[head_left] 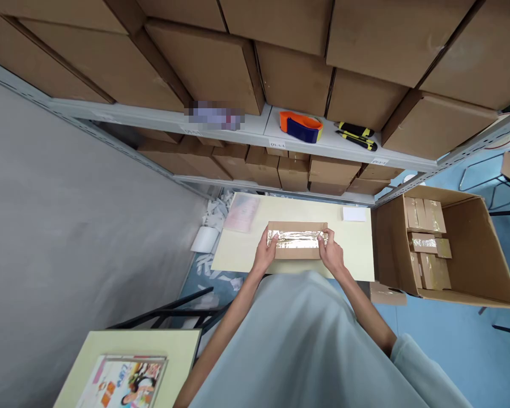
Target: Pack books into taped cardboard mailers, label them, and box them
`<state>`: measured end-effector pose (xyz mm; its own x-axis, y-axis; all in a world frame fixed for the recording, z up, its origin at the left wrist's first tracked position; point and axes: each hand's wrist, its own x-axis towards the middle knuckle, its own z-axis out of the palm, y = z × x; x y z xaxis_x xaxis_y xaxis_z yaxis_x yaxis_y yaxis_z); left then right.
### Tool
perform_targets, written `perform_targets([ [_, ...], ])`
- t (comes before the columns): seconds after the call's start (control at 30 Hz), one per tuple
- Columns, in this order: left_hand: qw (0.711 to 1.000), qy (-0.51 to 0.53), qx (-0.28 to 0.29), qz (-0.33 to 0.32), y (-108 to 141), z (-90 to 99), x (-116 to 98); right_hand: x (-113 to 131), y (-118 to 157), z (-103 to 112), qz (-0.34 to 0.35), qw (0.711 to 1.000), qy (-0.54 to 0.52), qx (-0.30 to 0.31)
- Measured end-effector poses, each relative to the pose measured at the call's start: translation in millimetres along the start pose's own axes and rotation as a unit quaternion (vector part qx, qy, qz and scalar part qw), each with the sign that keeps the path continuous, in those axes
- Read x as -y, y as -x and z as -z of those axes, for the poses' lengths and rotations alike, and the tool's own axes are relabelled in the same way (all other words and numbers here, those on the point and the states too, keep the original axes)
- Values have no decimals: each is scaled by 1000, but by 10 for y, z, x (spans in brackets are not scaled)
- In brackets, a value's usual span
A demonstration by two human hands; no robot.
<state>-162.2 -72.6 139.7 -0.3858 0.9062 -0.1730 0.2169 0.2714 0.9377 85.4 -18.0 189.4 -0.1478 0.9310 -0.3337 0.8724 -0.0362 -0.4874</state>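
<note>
Taped box (297, 254) held at both ends

In the head view, the left hand (265, 253) grips the box's left end and the right hand (332, 253) its right end, thumbs on top. Shiny tape (297, 239) runs along its middle. The box is over the tabletop (238, 253); whether they touch is hard to tell. White paper (354, 214) lies at the far right. Just right of the tabletop, a large carton (484, 243) contains smaller boxes (429, 215)

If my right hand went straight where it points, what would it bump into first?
Most likely the taped cardboard packet: your right hand already grips its end. Depth beyond is unclear.
</note>
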Motion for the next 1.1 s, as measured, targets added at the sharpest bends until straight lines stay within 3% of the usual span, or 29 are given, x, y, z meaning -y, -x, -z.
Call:
perform_targets([
  [0.2, 995, -11, -25, -97, 66, 316, -985, 331, 226, 743, 67, 992, -36, -101],
  [0.3, 993, -4, -25, -119, 35, 375, -1214, 394, 303, 957, 73, 989, -32, -123],
  [0.4, 996, 2, -11, -91, -85, 217, -952, 256, 182, 794, 50, 993, -15, -109],
  [0.57, 999, -13, 22, 18, -223, -325, -64, -305, -231, -1, -2, 1000, -9, -24],
  [0.7, 999, -39, 22, 24, -215, -514, 273, -637, -345, -398, -16, 1000, -21, -1],
  [0.8, 999, -39, 29, 12, -244, -485, 304, -685, -332, -445, -6, 1000, -29, -7],
  [0.9, 999, -31, 27, 11, -244, -500, 303, -687, -297, -360, -11, 999, -35, -13],
  [1.1, 993, 6, 108, 43, -24, -853, 458, -911, -161, -78, -39, 997, 44, -49],
])
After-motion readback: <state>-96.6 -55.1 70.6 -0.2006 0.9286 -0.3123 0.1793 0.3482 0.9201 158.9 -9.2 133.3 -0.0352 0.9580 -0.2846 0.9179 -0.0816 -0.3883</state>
